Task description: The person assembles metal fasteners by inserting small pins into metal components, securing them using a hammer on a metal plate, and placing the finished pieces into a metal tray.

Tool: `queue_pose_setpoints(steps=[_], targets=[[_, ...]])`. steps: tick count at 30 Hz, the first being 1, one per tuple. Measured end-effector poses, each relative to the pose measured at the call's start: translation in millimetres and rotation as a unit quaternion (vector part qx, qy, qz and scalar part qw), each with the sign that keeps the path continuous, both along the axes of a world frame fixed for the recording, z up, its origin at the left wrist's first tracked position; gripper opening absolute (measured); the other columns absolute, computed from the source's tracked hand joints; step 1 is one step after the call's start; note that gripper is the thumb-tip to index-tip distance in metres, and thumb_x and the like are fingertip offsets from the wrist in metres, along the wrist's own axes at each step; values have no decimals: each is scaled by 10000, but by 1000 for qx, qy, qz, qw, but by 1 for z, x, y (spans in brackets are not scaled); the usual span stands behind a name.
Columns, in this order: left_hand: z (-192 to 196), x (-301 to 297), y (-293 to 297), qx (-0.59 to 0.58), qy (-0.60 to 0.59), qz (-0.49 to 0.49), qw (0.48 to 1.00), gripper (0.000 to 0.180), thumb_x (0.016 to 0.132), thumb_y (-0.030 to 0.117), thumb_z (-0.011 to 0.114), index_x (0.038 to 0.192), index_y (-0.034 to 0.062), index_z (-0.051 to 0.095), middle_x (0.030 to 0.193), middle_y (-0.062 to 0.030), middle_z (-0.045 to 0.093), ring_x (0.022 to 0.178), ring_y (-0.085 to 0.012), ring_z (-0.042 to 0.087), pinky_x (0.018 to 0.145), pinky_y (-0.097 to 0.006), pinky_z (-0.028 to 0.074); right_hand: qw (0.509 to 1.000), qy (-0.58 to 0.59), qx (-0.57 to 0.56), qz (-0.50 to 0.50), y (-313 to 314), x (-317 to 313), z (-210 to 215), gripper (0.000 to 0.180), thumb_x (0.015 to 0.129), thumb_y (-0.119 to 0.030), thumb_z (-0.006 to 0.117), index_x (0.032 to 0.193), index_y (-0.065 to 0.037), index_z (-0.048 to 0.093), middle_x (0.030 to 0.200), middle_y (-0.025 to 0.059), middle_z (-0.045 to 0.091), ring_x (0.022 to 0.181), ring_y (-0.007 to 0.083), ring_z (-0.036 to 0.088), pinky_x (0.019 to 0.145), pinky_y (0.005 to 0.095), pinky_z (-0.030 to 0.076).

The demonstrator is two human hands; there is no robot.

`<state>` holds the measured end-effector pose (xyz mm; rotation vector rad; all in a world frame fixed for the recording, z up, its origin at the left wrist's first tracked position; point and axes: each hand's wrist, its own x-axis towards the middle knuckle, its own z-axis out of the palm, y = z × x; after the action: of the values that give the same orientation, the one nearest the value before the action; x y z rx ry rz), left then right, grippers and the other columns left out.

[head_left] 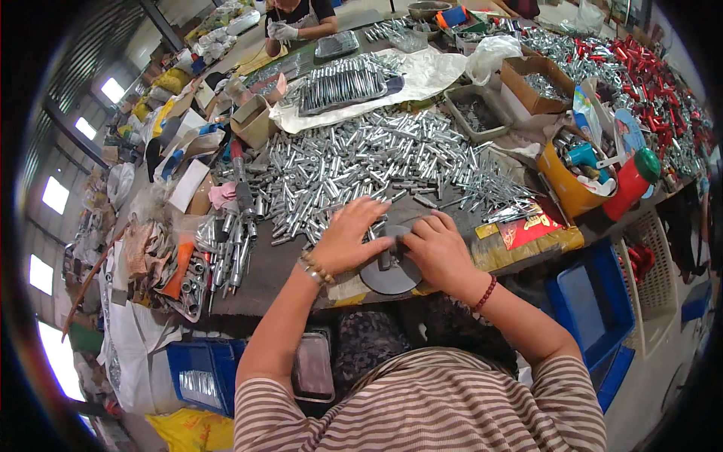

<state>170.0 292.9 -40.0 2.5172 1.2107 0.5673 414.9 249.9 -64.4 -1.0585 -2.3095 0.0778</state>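
A round grey disc (391, 280) lies at the table's front edge, with a small upright metal piece (385, 261) on it. My left hand (348, 239) is on the disc's left side. Its fingers stretch toward the pile of silvery metal sleeves (354, 162), and its thumb reaches toward the metal piece, apart from the fingers. From the right, my right hand (440, 252) curls its fingers in beside that piece. What sits between these fingertips is small and partly hidden. Loose sleeves lie just beyond both hands.
Hand tools and sockets (235, 245) crowd the left. A tray of metal rods (343, 87) stands behind the pile. At right are a yellow container (576, 181), a red bottle (629, 188) and blue crates (591, 301). Another person's gloved hand (282, 31) shows across the table.
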Motion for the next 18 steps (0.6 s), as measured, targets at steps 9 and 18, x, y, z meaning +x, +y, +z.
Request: queue_pose_setpoints(steps=[9, 18], targets=[[-10, -7, 2, 34, 21, -6, 999, 211, 906, 201, 697, 1097, 126, 745, 1167, -76, 651, 1185, -300, 589, 1045, -464, 439, 996, 55, -52, -47, -34, 27, -1, 283, 801, -90, 789, 1070, -63, 705, 1008, 92, 600, 1027, 323, 595, 888, 437, 516], [-7, -39, -23, 92, 86, 30, 992, 170, 820, 101, 654, 986, 98, 691, 1036, -82, 647, 1107, -319, 599, 956, -461, 467, 995, 75, -63, 6, -30, 11, 5, 281, 807, -80, 781, 1073, -52, 695, 1017, 97, 599, 1019, 327, 595, 877, 435, 520]])
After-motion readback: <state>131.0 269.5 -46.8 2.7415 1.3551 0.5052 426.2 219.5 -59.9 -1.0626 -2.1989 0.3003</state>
